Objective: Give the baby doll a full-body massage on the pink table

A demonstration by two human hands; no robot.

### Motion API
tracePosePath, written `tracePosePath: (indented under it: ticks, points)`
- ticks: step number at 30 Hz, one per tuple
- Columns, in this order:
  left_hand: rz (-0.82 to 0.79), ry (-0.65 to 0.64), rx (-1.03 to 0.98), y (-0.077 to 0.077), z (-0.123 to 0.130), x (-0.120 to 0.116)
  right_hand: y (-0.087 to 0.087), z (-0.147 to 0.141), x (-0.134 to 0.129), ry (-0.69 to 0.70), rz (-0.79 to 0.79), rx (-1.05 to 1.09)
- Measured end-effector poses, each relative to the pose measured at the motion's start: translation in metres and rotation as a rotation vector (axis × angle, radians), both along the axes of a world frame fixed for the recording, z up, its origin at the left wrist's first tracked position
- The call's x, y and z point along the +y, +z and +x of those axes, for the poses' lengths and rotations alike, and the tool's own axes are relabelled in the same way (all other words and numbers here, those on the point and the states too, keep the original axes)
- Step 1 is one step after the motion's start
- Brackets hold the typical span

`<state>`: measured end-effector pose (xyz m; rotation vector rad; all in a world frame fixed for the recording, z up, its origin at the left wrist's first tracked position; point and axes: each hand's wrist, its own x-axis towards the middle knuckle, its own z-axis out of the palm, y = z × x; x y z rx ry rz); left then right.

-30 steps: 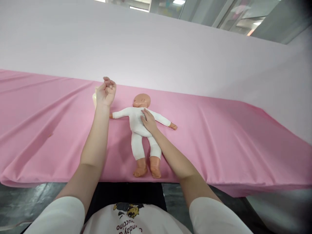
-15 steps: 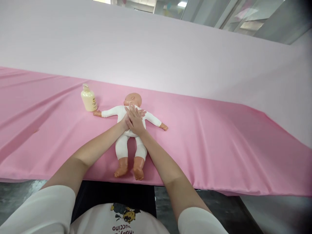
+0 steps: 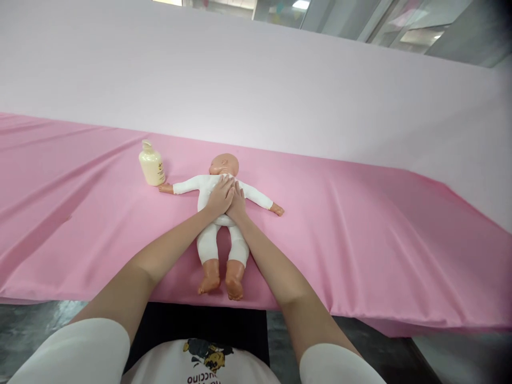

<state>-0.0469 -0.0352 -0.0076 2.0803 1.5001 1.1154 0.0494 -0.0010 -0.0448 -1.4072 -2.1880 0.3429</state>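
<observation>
Left hand [image 3: 221, 196] moved out from beneath right hand [image 3: 237, 202] | hands together on doll [image 3: 205, 188] torso

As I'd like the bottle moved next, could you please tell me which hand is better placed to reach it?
Probably the left hand: both hands lie on the doll, but the bottle stands off to the left, nearer this hand; the right hand would have to reach across the left.

White short-sleeved shirt [image 3: 156, 372], black-and-yellow cartoon print [image 3: 215, 360] (dark red lettering [image 3: 201, 380] beside it), black bottoms [image 3: 206, 324]
</observation>
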Motion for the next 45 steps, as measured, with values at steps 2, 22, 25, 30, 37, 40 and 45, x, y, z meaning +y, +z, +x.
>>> tracePosePath:
  ticks: [2, 22, 25, 30, 37, 40, 45]
  points:
    - [0.000, 0.068, 0.092, 0.002, 0.000, -0.001, -0.007, 0.002, 0.000, -0.030, -0.006, 0.022]
    - [0.062, 0.004, 0.499, -0.012, -0.027, -0.020, 0.009, 0.045, -0.084, 0.255, 0.010, 0.061]
    - [0.044, -0.164, 0.503, -0.016, -0.041, -0.031, 0.016, 0.043, -0.080, 0.233, 0.142, 0.209]
    - [0.144, -0.329, 0.485, -0.022, -0.053, -0.034, 0.031, 0.024, -0.054, 0.443, 0.212, -0.033]
    - [0.118, -0.314, 0.533, -0.015, -0.049, -0.031, 0.034, 0.002, -0.007, 0.357, 0.031, -0.071]
    - [0.065, -0.255, 0.515, -0.013, -0.046, -0.034, 0.030, 0.001, -0.005, 0.184, 0.005, -0.062]
    - [-0.054, -0.103, 0.413, -0.014, -0.043, -0.041, 0.024, 0.008, -0.015, -0.021, -0.100, -0.050]
